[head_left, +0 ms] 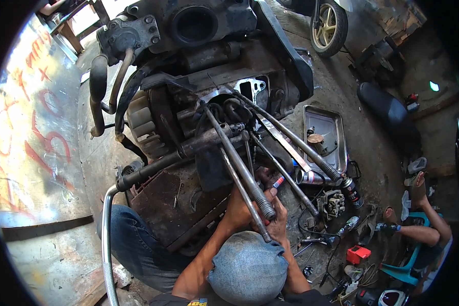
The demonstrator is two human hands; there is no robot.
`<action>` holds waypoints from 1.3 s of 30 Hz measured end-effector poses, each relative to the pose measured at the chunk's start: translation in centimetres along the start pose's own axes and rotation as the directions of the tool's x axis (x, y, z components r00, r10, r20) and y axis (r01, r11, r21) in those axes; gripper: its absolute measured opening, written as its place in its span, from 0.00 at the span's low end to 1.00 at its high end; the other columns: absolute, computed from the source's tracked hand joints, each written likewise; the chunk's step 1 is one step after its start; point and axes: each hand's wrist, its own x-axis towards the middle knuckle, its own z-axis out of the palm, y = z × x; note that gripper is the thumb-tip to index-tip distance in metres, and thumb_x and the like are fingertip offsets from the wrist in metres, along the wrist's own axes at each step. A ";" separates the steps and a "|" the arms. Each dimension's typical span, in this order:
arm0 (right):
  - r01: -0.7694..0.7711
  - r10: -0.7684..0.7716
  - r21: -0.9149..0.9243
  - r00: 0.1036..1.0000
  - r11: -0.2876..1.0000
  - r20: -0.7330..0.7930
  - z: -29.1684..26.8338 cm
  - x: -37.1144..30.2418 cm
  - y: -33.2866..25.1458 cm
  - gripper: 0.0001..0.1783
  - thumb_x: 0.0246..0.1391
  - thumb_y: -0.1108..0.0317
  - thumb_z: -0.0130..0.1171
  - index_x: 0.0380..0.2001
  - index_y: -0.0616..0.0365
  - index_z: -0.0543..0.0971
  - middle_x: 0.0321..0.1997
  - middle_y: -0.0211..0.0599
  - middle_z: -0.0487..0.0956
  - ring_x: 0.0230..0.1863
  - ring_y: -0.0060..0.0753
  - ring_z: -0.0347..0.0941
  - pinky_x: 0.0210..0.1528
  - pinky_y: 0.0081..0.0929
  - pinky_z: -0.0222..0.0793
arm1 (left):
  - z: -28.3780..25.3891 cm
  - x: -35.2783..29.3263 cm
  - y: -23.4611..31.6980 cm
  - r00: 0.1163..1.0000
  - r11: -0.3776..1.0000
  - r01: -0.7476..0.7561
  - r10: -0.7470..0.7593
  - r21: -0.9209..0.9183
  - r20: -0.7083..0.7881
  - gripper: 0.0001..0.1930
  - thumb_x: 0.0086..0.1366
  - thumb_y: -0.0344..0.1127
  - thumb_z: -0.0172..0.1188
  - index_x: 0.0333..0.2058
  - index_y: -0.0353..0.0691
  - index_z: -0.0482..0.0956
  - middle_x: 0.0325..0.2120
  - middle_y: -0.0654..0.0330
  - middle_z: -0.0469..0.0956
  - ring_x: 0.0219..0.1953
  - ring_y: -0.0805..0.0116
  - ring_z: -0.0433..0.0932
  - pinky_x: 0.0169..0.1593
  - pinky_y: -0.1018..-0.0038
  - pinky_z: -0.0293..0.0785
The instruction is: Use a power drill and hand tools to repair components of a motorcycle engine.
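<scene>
Both my hands meet low in front of the engine (199, 66), behind the long threaded studs (238, 166) that slant out of its open crankcase. My right hand (277, 220) is closed, its thumb against a small tube-like thing (278, 182) with red, white and blue on it. My left hand (237, 208) is beside it, partly covered by the studs, and its fingers are mostly hidden. Something small and red also shows between the hands. A denim-covered knee (247, 268) rises between my forearms. A connecting rod end and chain lie around the crankcase opening, partly hidden.
A long steel bar (107, 229) bends down at the left from the engine's shaft. To the right are a metal tray (341, 148), a spray can (352, 192), a cylinder head (333, 204) and a red box-like part (358, 254). Another person's legs (421, 233) show beside a teal stool (400, 273).
</scene>
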 end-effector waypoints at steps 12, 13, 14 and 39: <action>-0.005 0.005 -0.003 0.999 1.000 0.033 0.0 0.5 -0.8 0.51 0.40 0.53 0.77 0.64 0.66 0.65 0.33 0.36 0.76 0.24 0.21 0.72 0.27 0.23 0.71 | -0.4 -0.1 0.8 0.997 0.997 0.079 -0.079 0.008 0.020 0.14 0.60 0.37 0.66 0.39 0.33 0.80 0.29 0.61 0.80 0.28 0.77 0.78 0.31 0.79 0.74; -0.031 0.031 0.004 0.999 0.999 0.041 0.1 0.5 -1.1 0.51 0.40 0.52 0.77 0.63 0.66 0.65 0.34 0.36 0.77 0.25 0.21 0.72 0.28 0.23 0.72 | -0.5 -0.1 0.6 0.997 0.997 0.080 -0.080 0.011 0.016 0.14 0.60 0.37 0.66 0.39 0.33 0.80 0.29 0.61 0.80 0.28 0.77 0.78 0.31 0.79 0.74; -0.032 0.032 0.003 0.999 0.999 0.041 0.1 0.4 -1.2 0.51 0.40 0.52 0.77 0.63 0.66 0.65 0.34 0.36 0.77 0.25 0.21 0.72 0.28 0.23 0.72 | -0.4 0.0 0.2 0.999 0.999 0.043 -0.043 0.027 0.012 0.15 0.61 0.35 0.66 0.43 0.33 0.78 0.28 0.63 0.78 0.27 0.79 0.75 0.30 0.79 0.72; -0.129 0.136 -0.049 0.973 0.990 0.185 -4.6 -3.3 -0.8 0.54 0.42 0.48 0.74 0.67 0.62 0.61 0.55 0.51 0.74 0.53 0.44 0.75 0.56 0.38 0.69 | 2.1 -2.6 -2.3 0.990 0.975 0.108 -0.086 -0.195 0.115 0.09 0.63 0.30 0.60 0.38 0.35 0.69 0.24 0.59 0.74 0.24 0.73 0.75 0.32 0.75 0.73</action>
